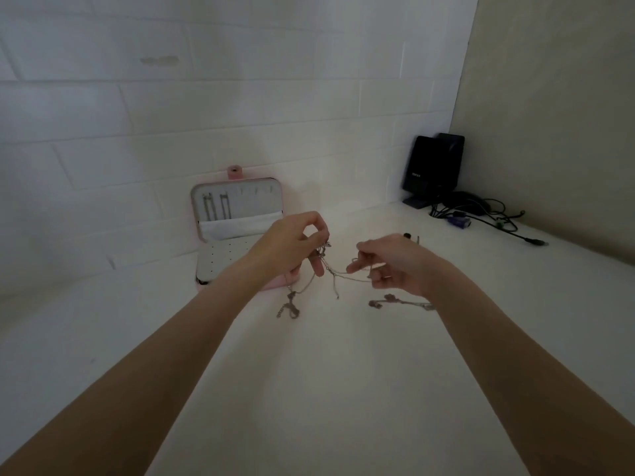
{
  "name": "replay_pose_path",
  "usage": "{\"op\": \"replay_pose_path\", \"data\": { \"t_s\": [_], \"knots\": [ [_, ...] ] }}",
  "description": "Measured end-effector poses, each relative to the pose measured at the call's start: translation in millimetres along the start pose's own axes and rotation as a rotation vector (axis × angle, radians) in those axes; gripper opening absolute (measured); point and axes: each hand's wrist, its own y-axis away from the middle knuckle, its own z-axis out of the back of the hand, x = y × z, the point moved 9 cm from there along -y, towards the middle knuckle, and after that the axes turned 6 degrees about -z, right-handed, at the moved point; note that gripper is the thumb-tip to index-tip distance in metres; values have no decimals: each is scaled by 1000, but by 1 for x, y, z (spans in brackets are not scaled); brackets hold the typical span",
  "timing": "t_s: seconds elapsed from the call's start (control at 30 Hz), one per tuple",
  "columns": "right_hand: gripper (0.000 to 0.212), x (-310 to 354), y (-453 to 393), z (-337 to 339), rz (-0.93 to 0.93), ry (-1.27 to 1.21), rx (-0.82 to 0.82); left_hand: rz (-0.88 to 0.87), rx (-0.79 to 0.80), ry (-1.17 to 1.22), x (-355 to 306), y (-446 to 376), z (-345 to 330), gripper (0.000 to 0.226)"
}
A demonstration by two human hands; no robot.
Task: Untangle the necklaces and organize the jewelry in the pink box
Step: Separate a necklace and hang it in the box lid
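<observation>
Nearest us, two bare forearms reach out over the pale worktop (326, 389). At their ends, our left hand (292, 243) has its fingers curled in a pinching grip on a knot of tangled necklaces (323, 257), and our right hand (388, 264) pinches a thin strand of the same tangle, which runs nearly taut between the two hands above the worktop. Loose ends hang from the left hand down to the surface, where a small clump of chain (290, 305) lies near the left wrist. Just right of it, under the right wrist, another chain piece (395, 301) lies flat on the worktop. Farther off, behind the left hand, the pink box (237, 231) stands open against the white brick wall, its lid upright with two necklaces (215, 206) hanging inside on the left, above a white pocket. Its base shows a white panel dotted with small holes. In the far right corner stands a black device (433, 166) with small pale lettering we cannot read, and tangled cables (488, 218) trail from it.
</observation>
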Motion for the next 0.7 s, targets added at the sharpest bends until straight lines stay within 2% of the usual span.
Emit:
{"op": "replay_pose_path", "data": {
  "t_s": [0.23, 0.37, 0.47, 0.57, 0.63, 0.7],
  "knots": [
    [19, -27, -1, 7, -51, 202, -77, -152, 232, -455, -8, 0, -36, 14],
    [16, -23, -4, 15, -2, 216, -141, -161, 325, -476, -8, 0, -44, 15],
    [12, -14, -8, 17, 95, 418, -187, -147, 354, -481, -5, 0, -42, 14],
    [26, 3, 2, -1, 258, 595, -35, -141, 366, -519, 2, -3, -39, 12],
    [26, 9, 13, -16, 320, 702, 74, -117, 372, -517, 7, -5, -37, 12],
    [23, 9, 16, -25, 329, 847, 97, -91, 373, -494, 11, -7, -36, 12]
  ]
}}
